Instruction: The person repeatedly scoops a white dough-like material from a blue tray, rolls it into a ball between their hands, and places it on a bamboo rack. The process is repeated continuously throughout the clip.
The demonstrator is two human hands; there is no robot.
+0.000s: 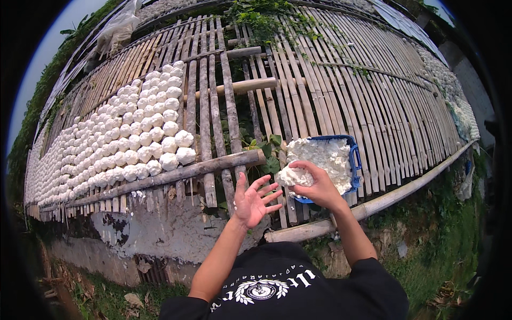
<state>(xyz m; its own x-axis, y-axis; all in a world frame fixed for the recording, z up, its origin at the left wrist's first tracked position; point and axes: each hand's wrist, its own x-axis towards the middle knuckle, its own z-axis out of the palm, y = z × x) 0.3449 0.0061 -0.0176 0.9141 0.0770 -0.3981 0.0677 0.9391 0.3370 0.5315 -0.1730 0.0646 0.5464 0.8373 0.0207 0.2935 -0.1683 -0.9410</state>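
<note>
My right hand (314, 186) grips a lumpy clump of white, pasty material (289, 176) at the near left side of a blue plastic basket (354, 162) that holds a mass of the same white stuff (320, 152). My left hand (250, 205) is open, palm up with fingers spread, just left of the clump and below it, with white flecks on the skin. Rows of white rounded lumps (144, 128) lie on the bamboo slats to the left.
A slatted bamboo rack (346, 90) spans the view, with thick poles (309, 231) along its near edge, gaps between the middle slats and green vines (248, 16). More white lumps (453, 106) lie at the far right. A cement wall (128, 237) and grass (432, 250) are below.
</note>
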